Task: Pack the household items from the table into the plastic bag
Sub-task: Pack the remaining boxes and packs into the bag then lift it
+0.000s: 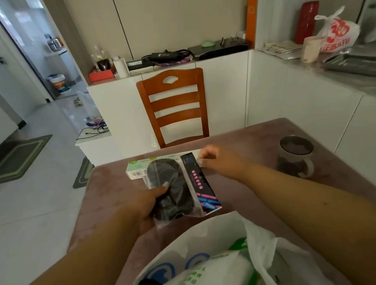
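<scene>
A clear packet holding a black item [175,187] is gripped at its near left edge by the left hand [149,204], above the worktop [253,158]. Its far corner is pinched by the right hand [219,160]. The packet should be kept flat and steered into the open plastic bag [217,255] nearby, clear of the mug [296,156]. 1 green box [136,169] remains underneath.

White plastic bag [217,236] with blue print; black-and-pink packet [182,189]; mauve table [251,140]

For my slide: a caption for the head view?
Both hands, left hand and right hand, hold a packaged black item above the plastic bag.
</scene>
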Tool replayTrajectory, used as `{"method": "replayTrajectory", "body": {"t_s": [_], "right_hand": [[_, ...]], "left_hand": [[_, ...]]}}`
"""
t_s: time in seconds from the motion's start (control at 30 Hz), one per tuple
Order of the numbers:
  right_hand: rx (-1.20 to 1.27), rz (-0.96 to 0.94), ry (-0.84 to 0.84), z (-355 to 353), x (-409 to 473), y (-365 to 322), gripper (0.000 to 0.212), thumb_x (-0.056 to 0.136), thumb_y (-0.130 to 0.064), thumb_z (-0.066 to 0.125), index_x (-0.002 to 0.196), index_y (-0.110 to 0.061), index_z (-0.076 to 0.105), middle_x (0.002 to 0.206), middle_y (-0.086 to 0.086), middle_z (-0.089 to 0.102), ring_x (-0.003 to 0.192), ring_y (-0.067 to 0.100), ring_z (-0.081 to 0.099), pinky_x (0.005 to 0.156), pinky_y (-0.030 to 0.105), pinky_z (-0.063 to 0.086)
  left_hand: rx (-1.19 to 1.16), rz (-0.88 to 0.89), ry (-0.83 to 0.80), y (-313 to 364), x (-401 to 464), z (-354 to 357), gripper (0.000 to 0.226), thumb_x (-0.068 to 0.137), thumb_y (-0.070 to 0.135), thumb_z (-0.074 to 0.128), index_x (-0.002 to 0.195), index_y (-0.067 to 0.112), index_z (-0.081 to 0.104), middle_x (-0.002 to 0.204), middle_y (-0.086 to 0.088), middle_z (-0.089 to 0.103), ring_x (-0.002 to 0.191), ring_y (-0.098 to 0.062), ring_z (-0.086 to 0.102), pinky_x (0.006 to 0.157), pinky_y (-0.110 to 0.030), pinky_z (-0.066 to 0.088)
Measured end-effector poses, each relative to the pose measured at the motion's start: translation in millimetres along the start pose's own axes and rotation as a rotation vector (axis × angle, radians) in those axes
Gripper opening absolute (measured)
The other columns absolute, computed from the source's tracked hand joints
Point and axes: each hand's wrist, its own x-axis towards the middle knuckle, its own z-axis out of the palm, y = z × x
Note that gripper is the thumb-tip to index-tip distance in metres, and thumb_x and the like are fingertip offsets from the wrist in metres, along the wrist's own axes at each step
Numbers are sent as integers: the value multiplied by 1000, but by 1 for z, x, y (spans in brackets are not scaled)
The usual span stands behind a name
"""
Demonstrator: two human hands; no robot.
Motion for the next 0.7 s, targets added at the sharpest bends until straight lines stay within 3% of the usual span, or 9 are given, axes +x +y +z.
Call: {"method": "replayTrajectory", "body": {"t_s": [0.13, 0.23, 0.3, 0.43, 0.53, 0.7], "right_hand": [[-178, 114, 47, -6, 31, 41, 28, 90, -25, 62, 116, -23, 52, 112, -8, 56, 104, 12, 55, 80, 23, 51], [-289, 141, 40, -6, 54, 56, 33, 81, -33, 69, 110, -29, 54, 112, -6, 64, 101, 14, 63, 80, 31, 57], [-407, 159, 18, -1, 67, 64, 46, 76, -38, 70, 116, -29, 50, 118, -1, 62, 105, 19, 62, 83, 38, 56], [-679, 200, -33, 5, 73, 70, 77, 81, -39, 66, 146, -21, 28, 145, 8, 38, 131, 29, 39, 106, 46, 38], [-818, 189, -40, 9, 68, 70, 67, 82, -43, 65, 138, -18, 40, 137, 12, 45, 124, 30, 44, 100, 42, 40], [-681, 243, -118, 3, 38, 58, 51, 81, -39, 70, 123, -13, 54, 125, 9, 59, 110, 22, 57, 88, 32, 48]], "left_hand": [[-18, -31, -11, -5, 10, -3, 30, 87, 17, 65, 111, 2, 53, 101, -24, 71, 90, -38, 69, 66, -45, 56], [-4, -32, -3, -7, 16, -3, 30, 87, 16, 65, 110, 1, 54, 98, -25, 72, 92, -40, 69, 75, -48, 56], [5, -40, -5, -9, 20, -3, 28, 87, 16, 65, 108, 1, 55, 90, -24, 74, 87, -39, 70, 74, -47, 56], [4, -44, -9, -14, 22, -2, 22, 88, 16, 63, 103, 2, 55, 74, -19, 75, 74, -34, 70, 60, -40, 56], [-12, -40, 1, -15, 19, -2, 21, 89, 16, 62, 103, 1, 56, 83, -21, 73, 76, -34, 69, 60, -41, 55], [-39, -30, 9, -16, 6, -7, 26, 89, 16, 62, 109, 0, 58, 96, -23, 72, 83, -35, 69, 68, -44, 56]]}}
